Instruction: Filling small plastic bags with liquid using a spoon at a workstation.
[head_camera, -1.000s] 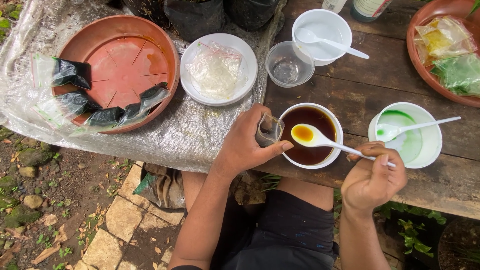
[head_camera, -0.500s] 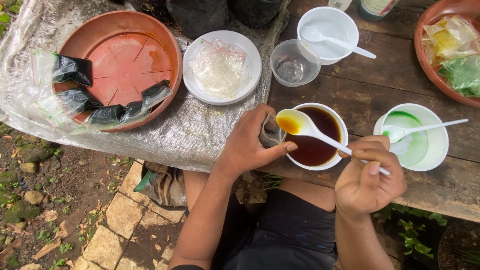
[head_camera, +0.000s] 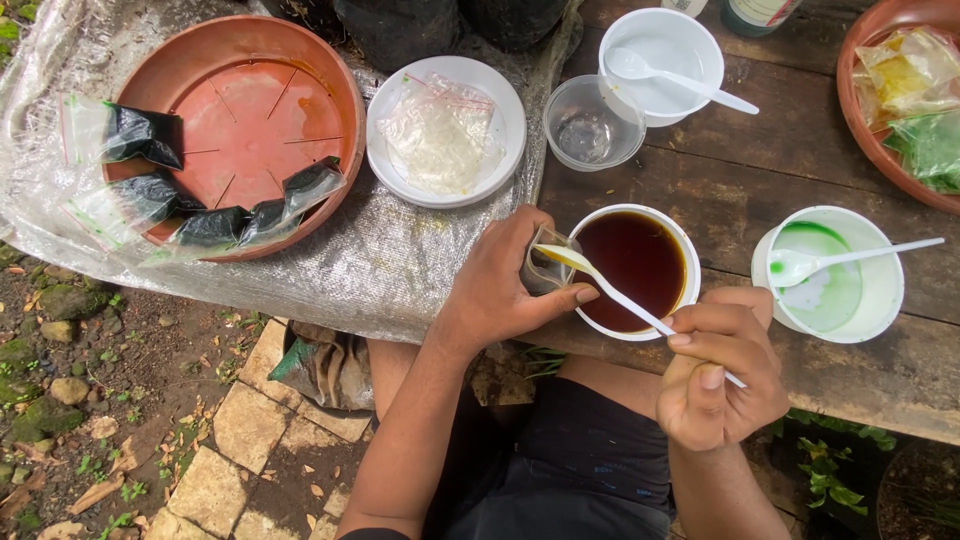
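**Wooden table, brown liquid spooned**

Wooden table (head_camera: 740, 200) outdoors — right hand (head_camera: 722, 372) fingers pinch a white spoon (head_camera: 600, 284), tipped into a small clear bag (head_camera: 545, 265) gripped by the left hand (head_camera: 505, 285), just left of the brown-liquid bowl (head_camera: 640, 265).

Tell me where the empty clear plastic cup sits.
Head view, upper middle: the clear cup stands on the wooden table, between the white plate and the white bowl with spoon.

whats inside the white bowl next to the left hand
The white bowl holds dark brown liquid; the spoon crosses its rim. Anything beneath the opaque surface is hidden.
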